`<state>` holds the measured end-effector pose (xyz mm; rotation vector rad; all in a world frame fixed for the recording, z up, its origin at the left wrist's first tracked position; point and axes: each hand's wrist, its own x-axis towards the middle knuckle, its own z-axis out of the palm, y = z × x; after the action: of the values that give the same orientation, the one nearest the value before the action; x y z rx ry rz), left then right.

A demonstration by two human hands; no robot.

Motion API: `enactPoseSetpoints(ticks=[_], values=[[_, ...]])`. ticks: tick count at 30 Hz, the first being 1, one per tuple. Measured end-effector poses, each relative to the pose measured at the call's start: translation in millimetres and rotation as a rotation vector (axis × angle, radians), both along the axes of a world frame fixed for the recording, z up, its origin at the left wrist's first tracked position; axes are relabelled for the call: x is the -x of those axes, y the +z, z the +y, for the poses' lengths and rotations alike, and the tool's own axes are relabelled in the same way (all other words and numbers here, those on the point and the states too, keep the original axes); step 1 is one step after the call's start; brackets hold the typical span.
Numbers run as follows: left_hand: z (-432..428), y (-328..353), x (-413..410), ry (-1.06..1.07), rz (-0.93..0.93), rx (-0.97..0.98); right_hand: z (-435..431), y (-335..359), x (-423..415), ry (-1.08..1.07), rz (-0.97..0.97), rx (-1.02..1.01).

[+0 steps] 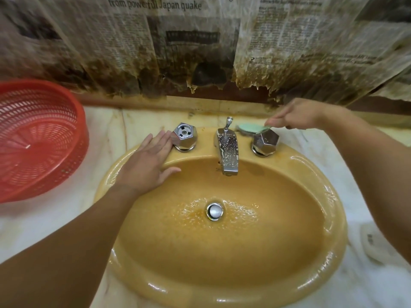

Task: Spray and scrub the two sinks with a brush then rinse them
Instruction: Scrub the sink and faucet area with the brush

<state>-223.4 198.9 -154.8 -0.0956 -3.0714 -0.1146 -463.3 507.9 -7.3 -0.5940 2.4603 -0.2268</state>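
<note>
With the left hand (148, 166) flat on the sink (311, 283) rim, the right hand (295, 115) pinching the green brush (249, 128) should lift it cleanly over the tap handle (265, 142).

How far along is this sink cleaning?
Done, it seems: the sink is wet, with water pooled around the drain. In hand: the right hand holds a green brush behind the right tap; the left hand rests flat on the rim. Left: no second sink is in view.
</note>
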Motion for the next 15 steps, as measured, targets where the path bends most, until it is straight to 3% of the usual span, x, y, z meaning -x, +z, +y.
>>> enactPoseSetpoints(ticks=[8,12,15], values=[[1.5,2.7,-0.1,0.019,-0.001,0.006,-79.4,1.3,-11.8,0.157,0.074,0.008],[1.7,4.9,0.9,0.019,-0.02,0.003,-123.9,-5.8,-24.8,0.201,-0.046,0.075],[2.3,6.5,0.6,0.025,-0.035,-0.006,-147.8,-5.4,-32.1,0.286,0.078,0.01]])
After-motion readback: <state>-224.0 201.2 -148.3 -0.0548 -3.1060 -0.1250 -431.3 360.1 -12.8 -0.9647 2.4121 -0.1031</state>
